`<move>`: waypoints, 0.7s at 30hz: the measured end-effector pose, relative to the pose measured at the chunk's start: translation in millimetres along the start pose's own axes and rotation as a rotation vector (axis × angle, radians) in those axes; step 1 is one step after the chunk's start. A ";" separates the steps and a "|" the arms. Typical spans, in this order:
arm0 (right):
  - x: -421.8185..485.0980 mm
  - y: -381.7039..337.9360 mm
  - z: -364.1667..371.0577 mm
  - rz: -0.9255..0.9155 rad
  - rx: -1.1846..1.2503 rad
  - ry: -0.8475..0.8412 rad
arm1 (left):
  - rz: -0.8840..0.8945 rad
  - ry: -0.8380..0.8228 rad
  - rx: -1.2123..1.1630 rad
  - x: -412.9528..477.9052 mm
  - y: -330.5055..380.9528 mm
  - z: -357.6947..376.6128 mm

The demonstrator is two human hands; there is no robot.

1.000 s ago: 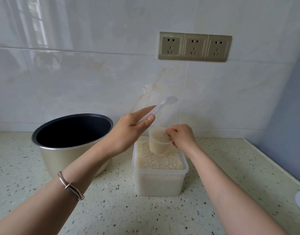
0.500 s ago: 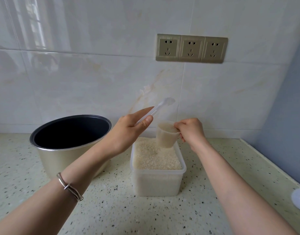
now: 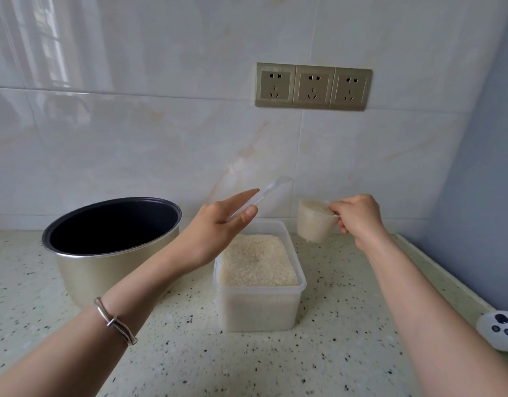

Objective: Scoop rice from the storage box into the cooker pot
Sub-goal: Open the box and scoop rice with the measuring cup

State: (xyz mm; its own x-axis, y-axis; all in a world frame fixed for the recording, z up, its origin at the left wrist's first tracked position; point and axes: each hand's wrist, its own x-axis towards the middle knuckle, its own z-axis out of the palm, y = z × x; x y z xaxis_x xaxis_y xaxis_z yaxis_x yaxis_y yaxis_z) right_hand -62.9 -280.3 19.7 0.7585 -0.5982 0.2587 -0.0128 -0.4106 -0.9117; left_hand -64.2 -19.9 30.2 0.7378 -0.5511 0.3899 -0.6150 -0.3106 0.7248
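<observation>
Speckled worktop (image 3: 247, 365) carries our empty pot (image 3: 112, 224) and the rice-filled box (image 3: 258, 305). Our right hand (image 3: 358, 219) grips a full cup (image 3: 315, 222) beside the box; left hand (image 3: 218, 227) pinches a spoon (image 3: 271, 190). Pouring remains.

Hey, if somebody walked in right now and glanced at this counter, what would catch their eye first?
Probably the right hand holding a translucent plastic measuring cup heaped with rice, lifted above the far right corner of the clear plastic storage box of white rice. Next, the left hand pinching a clear plastic spoon over the box, and the big gold cooker pot with a dark lining on the speckled counter to the left.
</observation>
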 end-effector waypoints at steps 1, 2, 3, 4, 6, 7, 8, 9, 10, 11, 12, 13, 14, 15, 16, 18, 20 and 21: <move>1.1 1.4 -3.2 0.009 -0.004 0.011 | -0.007 -0.005 0.009 -0.2 -0.2 1.5; 2.1 2.8 -6.3 0.016 -0.007 0.022 | -0.012 -0.011 0.020 -0.6 -0.5 3.3; 3.1 4.0 -9.1 0.020 -0.008 0.033 | -0.013 -0.020 0.035 -1.3 -0.2 5.5; 4.0 5.1 -11.6 0.026 -0.011 0.043 | -0.013 -0.030 0.057 -2.7 -0.1 7.8; 6.1 6.7 -15.8 0.033 -0.022 0.063 | -0.006 -0.052 0.117 -5.5 -0.6 12.7; 7.6 7.1 -17.8 0.036 -0.027 0.075 | 0.006 -0.065 0.151 -6.6 -1.2 15.3; 9.2 7.3 -19.8 0.041 -0.030 0.088 | 0.020 -0.079 0.186 -7.9 -2.6 18.1; 10.8 7.2 -21.5 0.046 -0.030 0.100 | 0.034 -0.094 0.222 -9.1 -4.3 21.4; 12.4 6.8 -23.2 0.053 -0.029 0.111 | 0.043 -0.109 0.255 -10.5 -6.2 24.6; 14.0 6.2 -24.5 0.057 -0.029 0.121 | 0.045 -0.129 0.287 -12.0 -7.7 28.0; 15.5 5.6 -25.6 0.058 -0.025 0.130 | 0.041 -0.154 0.324 -13.6 -9.5 31.6; 16.9 5.1 -26.2 0.056 -0.020 0.137 | 0.037 -0.182 0.371 -15.3 -11.1 35.2; 18.1 4.4 -26.7 0.052 -0.014 0.141 | 0.034 -0.214 0.428 -17.2 -13.2 38.8; 19.0 3.9 -26.8 0.049 -0.011 0.144 | 0.035 -0.246 0.488 -18.9 -15.1 42.2; 19.8 3.5 -26.8 0.049 -0.007 0.146 | 0.038 -0.274 0.544 -20.7 -17.0 45.2; 21.2 2.4 -25.4 0.048 -0.001 0.142 | 0.044 -0.315 0.642 -23.4 -21.3 50.0; 21.3 0.2 -22.6 0.043 -0.003 0.127 | 0.056 -0.342 0.723 -25.5 -24.9 52.9; 21.2 -1.2 -20.6 0.039 -0.006 0.117 | 0.061 -0.354 0.752 -26.5 -26.1 53.7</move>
State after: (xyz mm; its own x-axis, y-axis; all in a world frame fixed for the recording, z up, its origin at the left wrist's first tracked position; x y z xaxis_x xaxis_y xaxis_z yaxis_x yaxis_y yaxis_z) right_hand -60.3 -306.7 32.8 0.6761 -0.6899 0.2586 -0.0448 -0.3889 -0.9202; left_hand -82.7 -38.8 -29.5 0.6428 -0.7560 0.1232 -0.7659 -0.6371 0.0863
